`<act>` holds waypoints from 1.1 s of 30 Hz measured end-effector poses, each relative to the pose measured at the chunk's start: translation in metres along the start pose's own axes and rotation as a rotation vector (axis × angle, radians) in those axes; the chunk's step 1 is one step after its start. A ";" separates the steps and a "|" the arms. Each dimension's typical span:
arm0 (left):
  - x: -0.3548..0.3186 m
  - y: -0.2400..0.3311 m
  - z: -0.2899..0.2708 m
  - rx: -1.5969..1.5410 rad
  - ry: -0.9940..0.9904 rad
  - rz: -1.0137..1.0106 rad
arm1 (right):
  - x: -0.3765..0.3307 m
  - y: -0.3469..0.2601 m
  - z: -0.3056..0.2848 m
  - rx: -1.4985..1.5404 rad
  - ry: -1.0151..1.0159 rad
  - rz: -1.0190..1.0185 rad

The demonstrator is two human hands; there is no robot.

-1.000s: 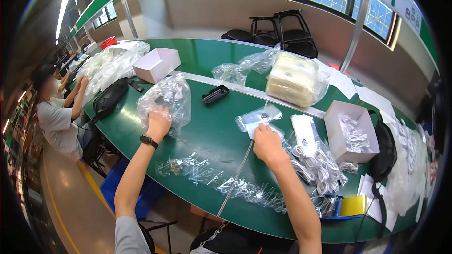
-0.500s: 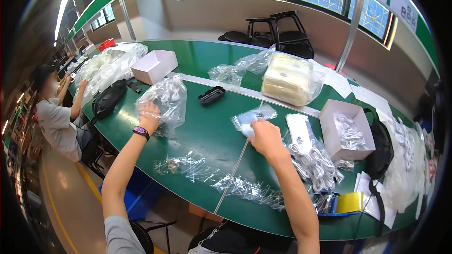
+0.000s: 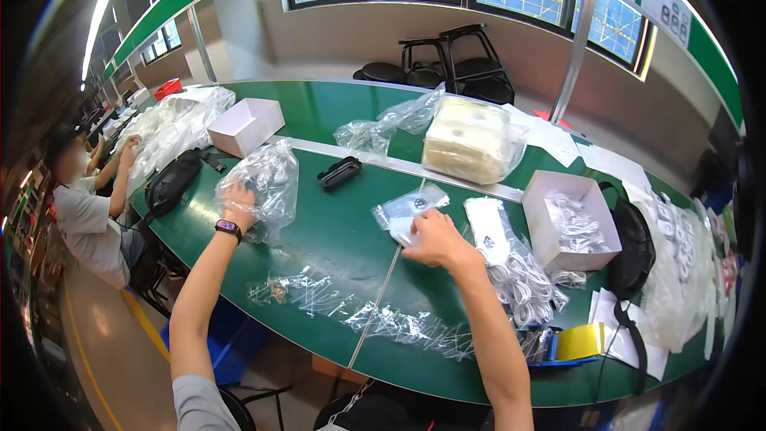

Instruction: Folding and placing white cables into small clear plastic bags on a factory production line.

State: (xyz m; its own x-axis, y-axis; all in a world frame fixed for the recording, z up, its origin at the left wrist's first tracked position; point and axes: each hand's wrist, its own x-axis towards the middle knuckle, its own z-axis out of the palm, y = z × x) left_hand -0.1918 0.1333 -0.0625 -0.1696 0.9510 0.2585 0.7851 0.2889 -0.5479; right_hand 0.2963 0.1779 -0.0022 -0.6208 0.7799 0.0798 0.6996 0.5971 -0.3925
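- Left hand [image 3: 238,201]: fingers closed on the side of a bulging clear plastic bag [image 3: 267,183] that stands on the green table [image 3: 335,231] at the left; its contents show only as pale, tangled shapes through the film.
- Smartwatch [image 3: 228,228], dark with a reddish edge, on the left wrist.
- Right hand [image 3: 433,238]: palm down, fingers curled over the edge of a small clear flat pouch [image 3: 408,209] near the table's middle seam. Fingertips hidden under the hand; cannot tell whether it pinches the pouch or only presses on it.
- The pouch holds a small dark item, too small to make out.
- Strip of empty clear sleeves [image 3: 351,311] along the near table edge; shiny, outlines hard to separate.
- Pile of white cables [image 3: 519,279] in clear wrap, just right of the right hand.
- Open white box [image 3: 570,223], square, further right, with loose clear-wrapped pieces inside.
- Second white box [image 3: 246,126], far left of the table, beyond the bulging bag.
- Large clear bag of cream-coloured stacked pads [image 3: 471,140], far side of the table.
- Black oblong case [image 3: 339,173] between the bulging bag and the pads.
- Yellow block [image 3: 580,342] at the near right edge, partly behind blue trim.
- Wall signs [image 3: 666,8], white rectangles on a green band, upper right; bent by the lens, cut off at the rim.
- Another person [image 3: 84,207] seated at the far left, partly cut off.
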 end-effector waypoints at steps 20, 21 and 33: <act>-0.003 -0.002 -0.005 0.001 0.106 0.019 | -0.007 -0.057 0.034 -0.295 0.002 0.072; -0.004 -0.003 -0.003 -0.004 0.103 0.018 | -0.013 -0.064 0.026 -0.206 -0.088 0.022; -0.025 -0.026 -0.045 -0.332 0.332 0.139 | 0.062 0.012 0.066 -0.363 0.604 0.040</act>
State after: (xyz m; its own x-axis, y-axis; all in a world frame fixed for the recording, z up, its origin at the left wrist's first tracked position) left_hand -0.1815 0.0969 -0.0187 0.1075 0.8759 0.4703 0.9434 0.0595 -0.3264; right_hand 0.2424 0.2207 -0.0628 -0.3610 0.7071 0.6080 0.8568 0.5089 -0.0832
